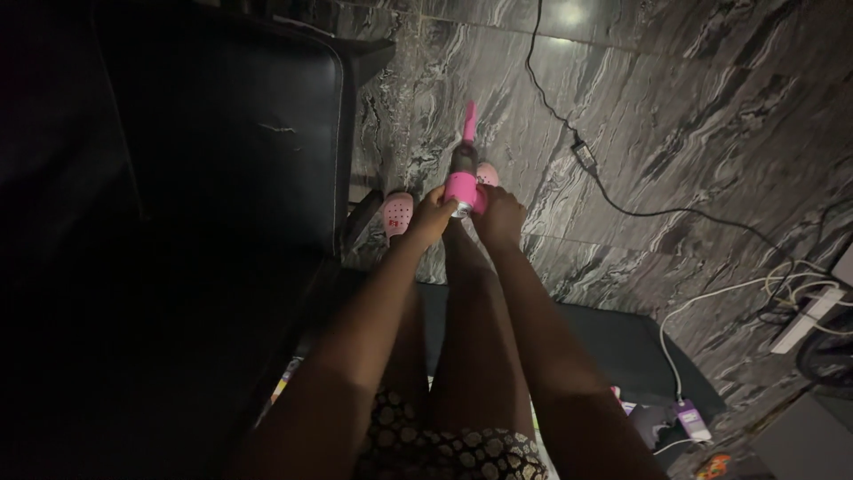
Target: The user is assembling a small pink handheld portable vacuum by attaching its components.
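A small pink hand-held vacuum [463, 173] with a dark middle section and a pink nozzle points away from me over the grey marble floor [693, 133]. My left hand [430, 216] grips its pink rear part from the left. My right hand [499, 213] holds the same part from the right. Both arms stretch forward over my legs. A pink clog [397, 213] shows on one foot, just left of my left hand; a second pink clog [486, 173] is partly hidden behind the vacuum.
A black leather seat [222, 133] fills the left side. A black cable [613, 200] runs across the floor. White cables and a power strip [804, 320] lie at the right edge. A dark mat [613, 342] lies under my legs, with small items near its right end.
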